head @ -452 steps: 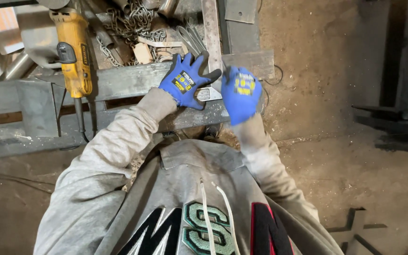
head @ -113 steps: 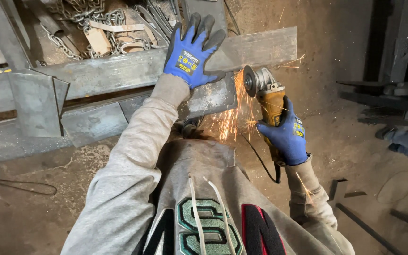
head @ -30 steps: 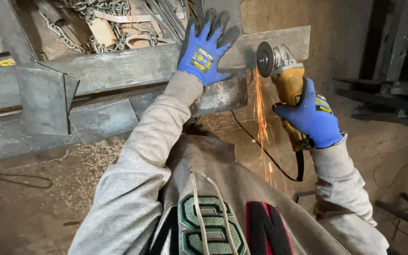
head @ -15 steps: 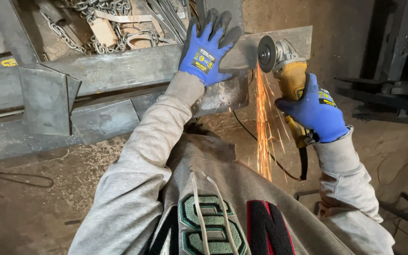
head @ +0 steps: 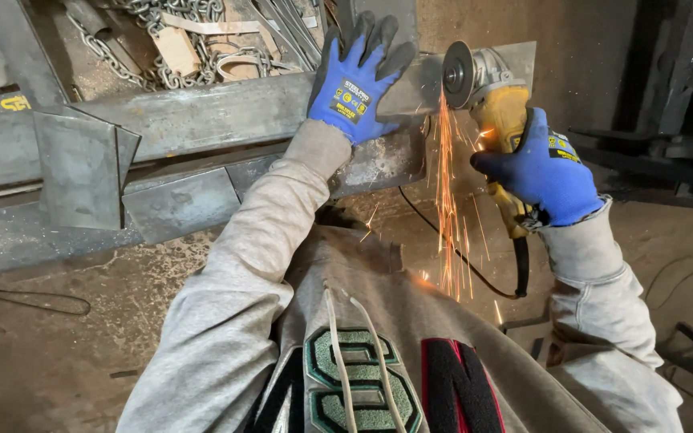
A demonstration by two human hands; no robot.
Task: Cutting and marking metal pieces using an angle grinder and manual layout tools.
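Since half a second ago, right hand (head: 541, 170) raises the grinder (head: 487, 92), fingers wrapped tight; left hand (head: 356, 80), fingers spread flat, steadies the steel bar (head: 202, 112). Maintain firm pressure.

Dim workshop, bare dirt-grey concrete floor (head: 58, 353) w/ dust & filings. Dark steel frames (head: 667, 96) at right edge. Chains (head: 154, 48) & scrap piled up top, behind the bench.
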